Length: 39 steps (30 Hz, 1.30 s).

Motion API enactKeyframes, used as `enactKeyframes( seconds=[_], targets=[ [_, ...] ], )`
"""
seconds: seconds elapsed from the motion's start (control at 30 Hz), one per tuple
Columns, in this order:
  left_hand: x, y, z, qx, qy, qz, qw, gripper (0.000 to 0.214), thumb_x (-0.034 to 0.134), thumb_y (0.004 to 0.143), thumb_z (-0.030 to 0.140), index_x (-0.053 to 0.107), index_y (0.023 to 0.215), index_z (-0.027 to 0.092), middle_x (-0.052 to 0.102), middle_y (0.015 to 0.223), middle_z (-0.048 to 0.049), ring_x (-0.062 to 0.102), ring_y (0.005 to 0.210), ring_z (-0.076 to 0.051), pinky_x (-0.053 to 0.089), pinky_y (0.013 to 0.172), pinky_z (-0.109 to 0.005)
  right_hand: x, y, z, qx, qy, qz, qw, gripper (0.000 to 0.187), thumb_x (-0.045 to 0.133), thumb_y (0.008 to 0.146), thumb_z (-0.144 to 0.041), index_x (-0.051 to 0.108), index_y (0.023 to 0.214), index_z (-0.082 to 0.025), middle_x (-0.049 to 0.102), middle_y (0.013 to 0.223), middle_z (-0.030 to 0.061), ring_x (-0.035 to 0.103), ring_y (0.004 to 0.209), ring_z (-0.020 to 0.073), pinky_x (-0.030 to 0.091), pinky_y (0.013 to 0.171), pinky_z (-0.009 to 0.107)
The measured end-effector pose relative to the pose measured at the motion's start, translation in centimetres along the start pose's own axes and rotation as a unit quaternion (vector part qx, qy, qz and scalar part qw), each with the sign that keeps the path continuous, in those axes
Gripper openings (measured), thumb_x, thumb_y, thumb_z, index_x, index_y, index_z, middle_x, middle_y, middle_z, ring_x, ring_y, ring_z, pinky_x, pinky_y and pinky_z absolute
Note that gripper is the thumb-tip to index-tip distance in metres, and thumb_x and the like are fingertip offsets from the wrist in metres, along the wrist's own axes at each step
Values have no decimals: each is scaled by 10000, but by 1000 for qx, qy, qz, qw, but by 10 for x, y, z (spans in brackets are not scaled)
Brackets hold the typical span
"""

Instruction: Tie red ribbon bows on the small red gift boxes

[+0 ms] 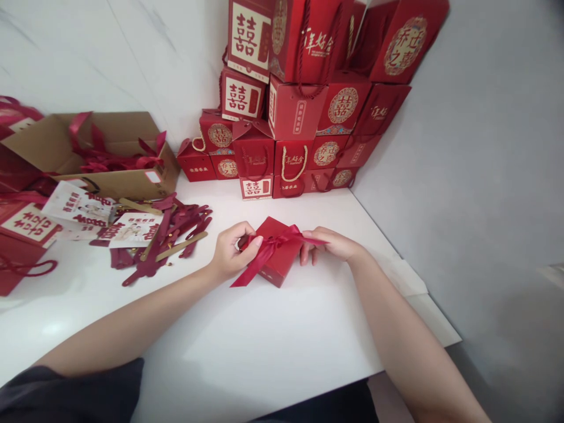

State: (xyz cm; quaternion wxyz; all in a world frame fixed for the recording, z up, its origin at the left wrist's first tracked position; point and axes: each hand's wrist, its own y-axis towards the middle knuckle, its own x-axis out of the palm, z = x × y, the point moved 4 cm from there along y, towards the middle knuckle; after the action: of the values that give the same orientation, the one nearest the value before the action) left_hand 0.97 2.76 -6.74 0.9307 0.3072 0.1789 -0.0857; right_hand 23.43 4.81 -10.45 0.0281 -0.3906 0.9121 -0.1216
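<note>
I see the L hand point(231, 252) pinching the red ribbon point(268, 247) at the knot, fingers curled, holding it snug on the red box point(282, 261), mid-table, near me. R hand point(330, 244) fingers pressed together, pinching the ribbon's right end, keeping it taut. Red bags point(304, 41) stacked far, clear of the work.

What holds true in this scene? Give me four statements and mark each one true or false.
1. The left hand and right hand both hold the red ribbon on a small red box. True.
2. The right hand holds scissors. False: it holds the ribbon.
3. A cardboard carton sits right of the hands. False: it sits left of them.
4. Stacked red gift boxes stand beyond the small red box. True.
</note>
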Motion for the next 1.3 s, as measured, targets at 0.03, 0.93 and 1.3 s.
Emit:
enactKeyframes(
  seconds=[0.03, 0.93, 1.3],
  targets=[
    [0, 0, 0, -1, 0, 0, 1000, 196, 597, 800, 164, 460, 660, 174, 399, 553, 52, 317, 481, -70, 263, 459, -221, 0, 0, 0, 0, 0, 0, 1000, 562, 459, 881, -548, 742, 682, -106, 729, 729, 117, 671, 713, 189, 516, 555, 247],
    [1, -1, -6, -37, -16, -11, 999, 192, 598, 804, 217, 456, 678, 183, 395, 543, 54, 311, 465, -73, 254, 447, -229, -3, 2, -3, -16, -2, 72, 997, 499, 565, 827, -562, 627, 573, -137, 608, 560, 36, 579, 553, 134, 483, 565, 261],
    [1, 0, -5, -38, -27, -9, 999, 176, 599, 809, 193, 459, 703, 183, 426, 549, 54, 335, 467, -70, 272, 446, -213, -5, -1, -14, -69, -2, 177, 982, 302, 647, 795, -469, 663, 905, -188, 593, 788, 15, 537, 685, 124, 491, 534, 221]
  ],
)
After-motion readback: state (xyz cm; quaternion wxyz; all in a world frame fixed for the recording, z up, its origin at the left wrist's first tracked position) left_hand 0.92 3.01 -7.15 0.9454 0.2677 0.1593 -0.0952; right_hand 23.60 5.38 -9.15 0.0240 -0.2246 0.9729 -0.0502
